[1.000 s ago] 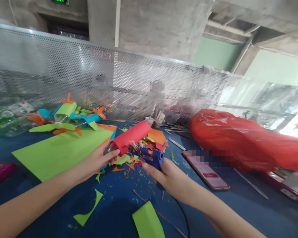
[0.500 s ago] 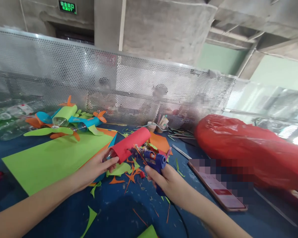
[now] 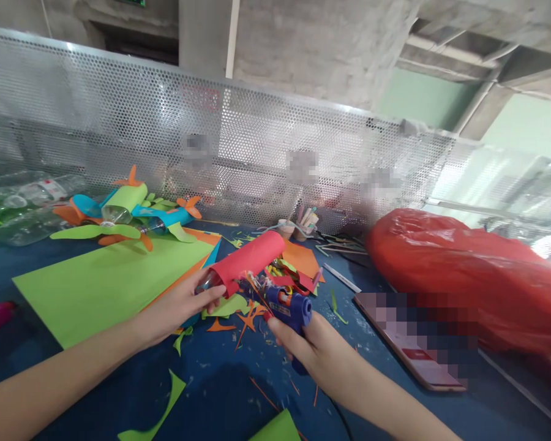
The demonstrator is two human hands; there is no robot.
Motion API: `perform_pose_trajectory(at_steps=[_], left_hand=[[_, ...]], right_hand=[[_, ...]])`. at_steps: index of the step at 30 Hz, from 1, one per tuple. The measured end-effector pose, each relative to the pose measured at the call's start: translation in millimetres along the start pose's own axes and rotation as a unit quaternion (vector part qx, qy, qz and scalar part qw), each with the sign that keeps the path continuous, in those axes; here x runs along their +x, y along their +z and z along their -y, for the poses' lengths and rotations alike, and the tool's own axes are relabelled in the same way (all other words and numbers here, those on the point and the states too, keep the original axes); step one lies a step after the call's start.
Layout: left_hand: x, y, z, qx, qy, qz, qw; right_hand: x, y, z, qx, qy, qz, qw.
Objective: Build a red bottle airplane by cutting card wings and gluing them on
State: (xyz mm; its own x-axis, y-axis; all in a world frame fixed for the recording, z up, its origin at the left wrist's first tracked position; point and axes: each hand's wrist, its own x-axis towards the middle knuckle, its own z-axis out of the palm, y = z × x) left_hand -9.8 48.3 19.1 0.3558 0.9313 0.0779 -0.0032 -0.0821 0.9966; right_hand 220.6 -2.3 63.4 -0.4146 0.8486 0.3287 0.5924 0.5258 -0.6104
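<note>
My left hand [image 3: 195,303] grips the clear neck end of a plastic bottle [image 3: 207,282]. Red paper [image 3: 250,260] is wrapped around the bottle's body, which points away to the upper right. In my right hand [image 3: 305,343] is a blue hot glue gun [image 3: 290,308], its trigger under my fingers. The gun's nozzle, tangled with glue strings and paper bits, is at the lower edge of the red paper near my left fingers. Whether the tip touches the paper I cannot tell. A black cord runs down from the gun.
Green sheets [image 3: 114,275] lie at left, below paper-and-bottle propeller models [image 3: 123,202] and clear bottles [image 3: 27,211]. Paper scraps [image 3: 250,318] litter the blue table [image 3: 220,392]. A phone [image 3: 408,349] and a red plastic bag [image 3: 459,263] are at right. Cups of sticks [image 3: 305,226] stand behind.
The view has tilted down slightly, shifting the scene. My hands keep the same holds, and the glue gun's nozzle stays by the red paper's lower edge.
</note>
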Motion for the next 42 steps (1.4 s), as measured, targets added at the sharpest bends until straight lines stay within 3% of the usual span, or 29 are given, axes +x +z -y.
perform_pose_trajectory(at_steps=[6,14,21,29,33,37,39,42], left_hand=[[0,-1.2,0,0.018,-0.005,-0.011,1.0],[0,-1.5,2,0.009,0.017,0.001,1.0],[-1,-1.7,0,0.023,0.001,-0.007,1.0],[0,-3.1,2,0.01,0.008,0.008,1.0],[-3,-2.1,-1,-0.003,-0.002,-0.016,1.0],[-5,-1.4,-4,-0.02,-0.019,-0.034,0.999],[-6,-1.2,-3,-0.016,-0.019,-0.022,0.999],[-5,0.1,-2,-0.005,-0.015,0.0,1.0]], right_hand=[[3,-2,-2,-0.025,0.035,-0.016,0.999],[0,-1,10,0.013,-0.011,0.031,0.999],[1,-4,-4,-0.008,0.009,-0.016,1.0],[3,-19,-3,-0.023,0.038,0.011,0.999],[-13,-37,-20,-0.167,0.029,-0.029,0.985],[-40,-41,-56,-0.332,0.049,0.025,0.942],[-51,-38,-71,-0.369,0.06,0.05,0.926],[-59,-39,-81,-0.342,0.058,0.064,0.936]])
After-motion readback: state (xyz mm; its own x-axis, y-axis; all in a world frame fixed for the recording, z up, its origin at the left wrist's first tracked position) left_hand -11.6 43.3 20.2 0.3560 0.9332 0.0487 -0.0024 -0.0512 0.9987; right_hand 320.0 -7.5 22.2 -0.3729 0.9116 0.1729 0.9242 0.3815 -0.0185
